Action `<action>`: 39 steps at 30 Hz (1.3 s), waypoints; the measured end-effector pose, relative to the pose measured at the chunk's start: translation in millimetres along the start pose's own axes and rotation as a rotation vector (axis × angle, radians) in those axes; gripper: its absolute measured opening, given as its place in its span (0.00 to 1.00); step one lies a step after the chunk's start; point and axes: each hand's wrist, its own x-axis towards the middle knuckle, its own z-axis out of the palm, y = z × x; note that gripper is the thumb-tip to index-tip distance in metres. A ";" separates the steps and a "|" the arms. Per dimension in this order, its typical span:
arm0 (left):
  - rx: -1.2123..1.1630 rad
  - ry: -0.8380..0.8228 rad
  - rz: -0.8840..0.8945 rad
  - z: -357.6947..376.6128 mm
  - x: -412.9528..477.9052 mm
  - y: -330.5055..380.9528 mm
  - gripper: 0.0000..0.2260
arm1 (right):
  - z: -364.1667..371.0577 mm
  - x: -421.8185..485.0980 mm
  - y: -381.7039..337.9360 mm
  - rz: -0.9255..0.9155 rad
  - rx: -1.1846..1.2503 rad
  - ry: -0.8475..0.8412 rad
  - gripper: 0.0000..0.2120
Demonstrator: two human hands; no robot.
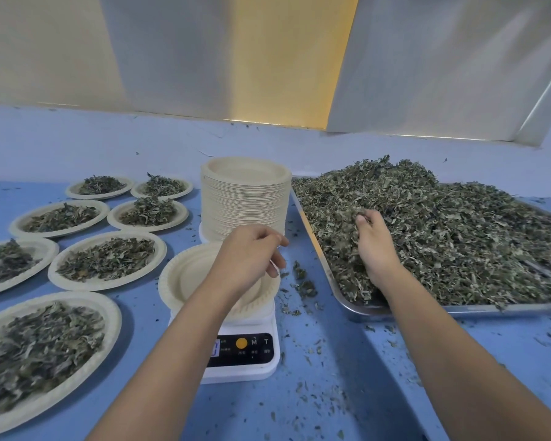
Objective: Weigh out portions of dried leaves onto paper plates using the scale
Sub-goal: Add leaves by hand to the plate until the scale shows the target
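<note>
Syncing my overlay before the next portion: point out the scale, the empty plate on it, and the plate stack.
scale (252, 354): head view, black control panel at its front.
empty plate (185, 281): head view, bare inner floor near its left rim.
plate stack (245, 202): head view, ribbed side of the pile.
</note>
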 end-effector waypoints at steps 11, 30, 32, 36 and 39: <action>-0.437 0.231 -0.175 -28.4 3.1 6.8 0.08 | 32.0 -24.8 -74.6 0.189 0.629 -0.239 0.19; -0.508 0.471 -0.187 -72.1 10.6 -18.4 0.08 | 124.0 -82.3 -70.4 -0.192 0.220 -0.408 0.04; -0.496 0.470 -0.191 -73.1 11.2 -20.6 0.08 | 122.5 -82.5 -69.5 -0.207 0.199 -0.413 0.09; -0.521 0.466 -0.220 -73.4 10.7 -21.8 0.07 | 119.8 -82.4 -64.9 -0.238 0.140 -0.427 0.10; -0.525 0.470 -0.215 -72.9 10.1 -21.1 0.07 | 121.4 -82.1 -63.6 -0.247 0.135 -0.431 0.09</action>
